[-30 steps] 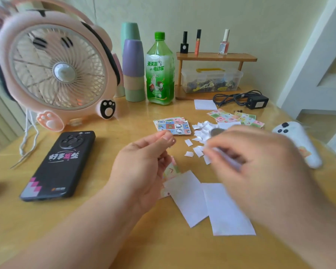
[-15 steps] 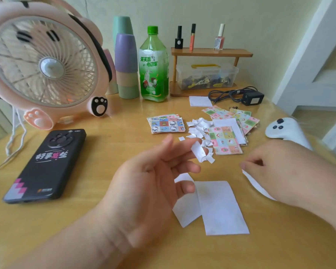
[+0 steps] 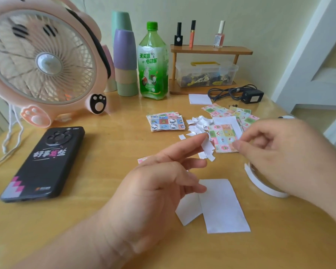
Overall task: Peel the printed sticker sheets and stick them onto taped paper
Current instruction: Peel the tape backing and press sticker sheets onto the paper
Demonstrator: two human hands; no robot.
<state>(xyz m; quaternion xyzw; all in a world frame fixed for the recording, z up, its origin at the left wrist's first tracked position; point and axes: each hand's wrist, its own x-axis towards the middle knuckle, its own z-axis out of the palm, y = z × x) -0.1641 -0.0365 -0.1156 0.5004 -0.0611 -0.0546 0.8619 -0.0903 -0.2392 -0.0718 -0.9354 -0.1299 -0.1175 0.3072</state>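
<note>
Sticker sheet (image 3: 222,137): it lay flat and printed side up on the table (image 3: 89,206), just beyond my right fingertips. Its long axis ran away from me, with the far end leaning slightly left.
Right hand (image 3: 285,152): my fingers were curled, with the index tip at the sheet's near right corner. I could not tell whether I pinched it.
Left hand (image 3: 153,187): my fingers were loose and spread, gripping nothing, and the index pointed toward the sheet.
Backing scrap (image 3: 208,147): it was white and sat at my left index tip, stuck or loose I could not tell.
Taped paper (image 3: 223,206): two white slips overlapped close to me, between my hands. The larger one's long axis ran away from me, leaning left.
Tape roll (image 3: 264,188): it was white and partly under my right hand.
Scrap pile (image 3: 198,123): it lay just left of the sheet.
Cartoon sticker stack (image 3: 167,121): it lay further left.
Phone (image 3: 45,162): it lay face down, far left.
</note>
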